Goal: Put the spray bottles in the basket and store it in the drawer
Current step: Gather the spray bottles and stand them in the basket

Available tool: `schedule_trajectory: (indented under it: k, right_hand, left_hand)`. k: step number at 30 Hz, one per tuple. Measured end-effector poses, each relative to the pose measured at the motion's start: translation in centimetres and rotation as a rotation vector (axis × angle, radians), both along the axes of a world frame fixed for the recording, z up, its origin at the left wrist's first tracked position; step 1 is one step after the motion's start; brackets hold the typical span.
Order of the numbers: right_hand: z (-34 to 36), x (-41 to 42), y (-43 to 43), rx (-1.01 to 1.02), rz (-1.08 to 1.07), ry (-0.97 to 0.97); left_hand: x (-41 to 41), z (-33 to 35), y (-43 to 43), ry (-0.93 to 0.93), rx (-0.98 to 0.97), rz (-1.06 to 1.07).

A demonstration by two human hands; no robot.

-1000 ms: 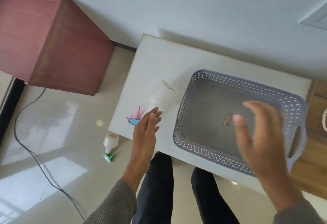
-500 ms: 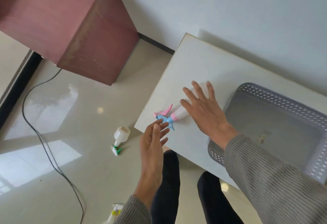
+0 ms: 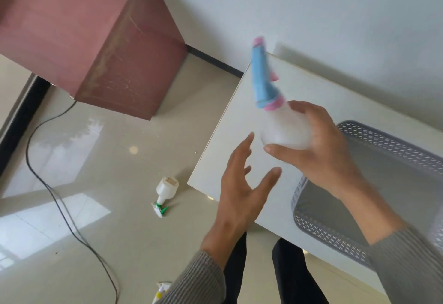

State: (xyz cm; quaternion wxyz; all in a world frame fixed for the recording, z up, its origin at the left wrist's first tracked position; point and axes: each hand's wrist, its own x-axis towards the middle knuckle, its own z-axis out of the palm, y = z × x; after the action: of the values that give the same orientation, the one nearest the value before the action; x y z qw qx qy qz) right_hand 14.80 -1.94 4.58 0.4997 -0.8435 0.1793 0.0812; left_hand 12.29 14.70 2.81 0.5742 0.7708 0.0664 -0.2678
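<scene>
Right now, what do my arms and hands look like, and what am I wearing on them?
Each arm wears a grey, ribbed knit sleeve, left sleeve and right sleeve, ending at the wrist. The left hand and right hand are bare: no gloves; blur hides finer detail.

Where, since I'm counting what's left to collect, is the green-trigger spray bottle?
In the head view, the green-trigger spray bottle lies on its side on the glossy floor, lower centre-left, just left of the white table's near corner.
</scene>
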Motion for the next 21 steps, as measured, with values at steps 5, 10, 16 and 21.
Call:
schedule_trajectory:
  k: [5, 10, 16, 21]
  right_hand:
    - [2.2, -3.8, -1.8, 0.322, -0.272, 0.023]
    - [2.9, -7.3, -3.9, 0.335, -0.447, -0.082]
    - [3.7, -10.1, -6.5, 0.114, -0.748, -0.316]
    - [2.2, -11.1, -7.5, 0.032, -0.735, -0.355]
  left_hand:
    - [2.4, 1.1, -3.4, -0.215, -0.069, -0.260]
    - [2.4, 1.3, -6.8, -0.357, -0.135, -0.457]
    - [1.5, 0.1, -10.5, -0.430, -0.065, -0.693]
    - [0.7, -1.4, -13.1, -0.524, 0.032, -0.718]
